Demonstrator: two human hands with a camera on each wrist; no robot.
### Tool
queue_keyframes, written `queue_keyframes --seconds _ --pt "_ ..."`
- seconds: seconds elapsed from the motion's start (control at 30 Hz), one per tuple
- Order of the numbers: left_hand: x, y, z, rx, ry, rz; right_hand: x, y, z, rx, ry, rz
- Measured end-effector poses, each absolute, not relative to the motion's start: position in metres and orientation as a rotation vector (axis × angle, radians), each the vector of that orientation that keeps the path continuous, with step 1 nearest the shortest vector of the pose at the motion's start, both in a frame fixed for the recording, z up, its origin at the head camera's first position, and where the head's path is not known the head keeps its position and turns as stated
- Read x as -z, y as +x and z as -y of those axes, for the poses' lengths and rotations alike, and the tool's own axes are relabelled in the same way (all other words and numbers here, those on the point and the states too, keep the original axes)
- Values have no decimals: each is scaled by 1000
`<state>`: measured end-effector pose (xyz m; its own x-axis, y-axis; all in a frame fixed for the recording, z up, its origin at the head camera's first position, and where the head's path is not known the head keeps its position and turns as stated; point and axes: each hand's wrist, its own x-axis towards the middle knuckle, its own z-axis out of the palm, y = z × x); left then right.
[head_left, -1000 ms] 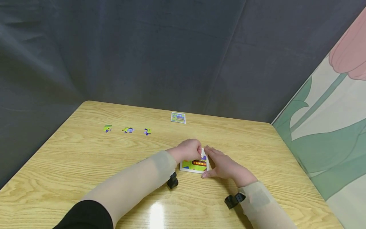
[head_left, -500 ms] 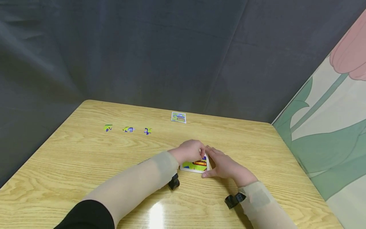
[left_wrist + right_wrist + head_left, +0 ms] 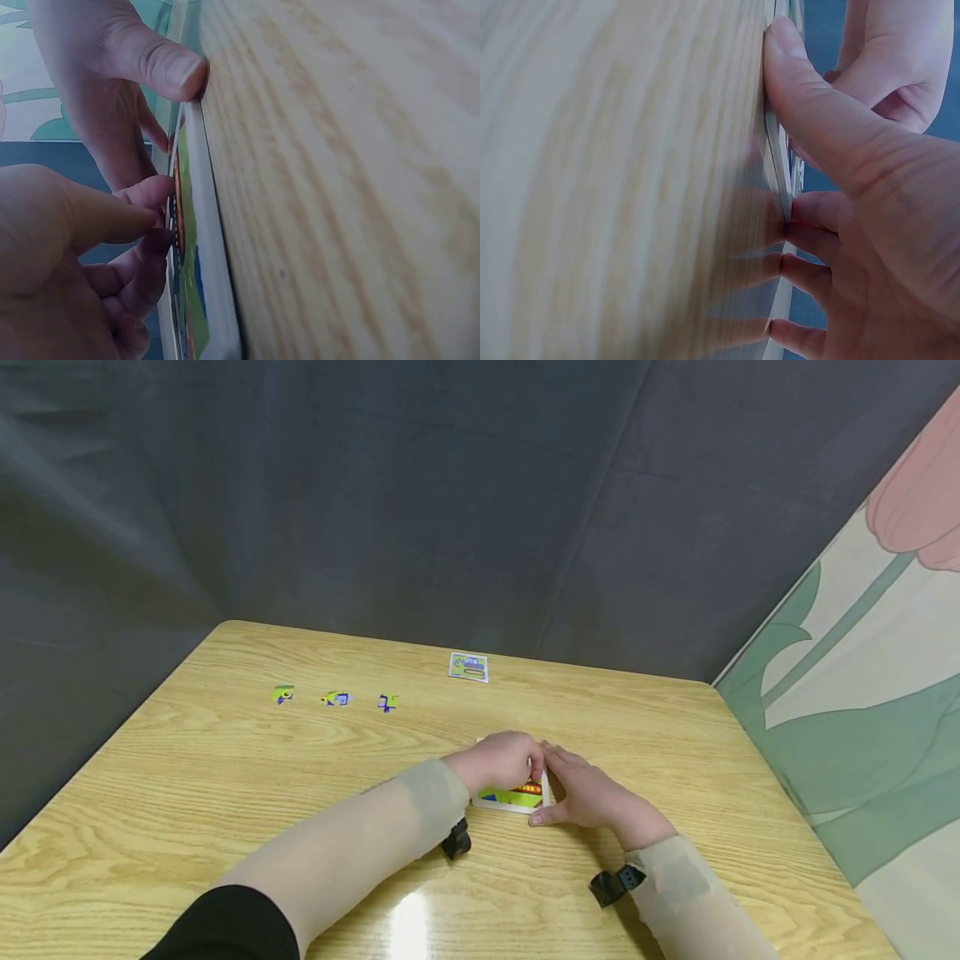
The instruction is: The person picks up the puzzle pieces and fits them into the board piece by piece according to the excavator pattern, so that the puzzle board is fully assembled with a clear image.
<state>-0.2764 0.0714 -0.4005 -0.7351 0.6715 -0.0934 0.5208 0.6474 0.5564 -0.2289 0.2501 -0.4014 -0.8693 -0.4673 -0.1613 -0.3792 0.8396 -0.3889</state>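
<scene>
White-framed puzzle point(image 3: 516, 799) lies on a wooden table point(image 3: 210, 818) beneath a person's curled left hand point(image 3: 504, 758).
The spread right hand point(image 3: 588, 789) touches its right edge; whether the left pinches anything cannot be told.

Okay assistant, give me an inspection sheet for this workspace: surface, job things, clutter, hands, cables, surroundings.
Surface: wood-grain table, glare on its near part.
Job's things: framed puzzle board, partly hidden by the hands; three loose pieces in a row; picture card near the far edge.
Clutter: nothing seen.
Hands: left hand curled at the board, any held piece hidden; right hand spread against the board's right side.
Cables: nothing seen.
Surroundings: dark curtain behind, flower-patterned sheet at right.
</scene>
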Motion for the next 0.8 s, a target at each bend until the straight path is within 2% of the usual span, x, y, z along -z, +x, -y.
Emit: queue_keyframes --seconds 0.2,0.37,0.57,0.8 --pt "399 -279 -64 -891 883 -2533 404 -231 -250 506 -645 -2770" --pt "383 -294 -33 -1214 752 -2523 407 -234 -248 472 -616 -2781" --pt "368 -316 44 -1290 615 -2686 409 -234 -247 453 -598 -2788" --pt "372 -330 149 -1240 380 -2825 409 -234 -250 456 -590 -2799"
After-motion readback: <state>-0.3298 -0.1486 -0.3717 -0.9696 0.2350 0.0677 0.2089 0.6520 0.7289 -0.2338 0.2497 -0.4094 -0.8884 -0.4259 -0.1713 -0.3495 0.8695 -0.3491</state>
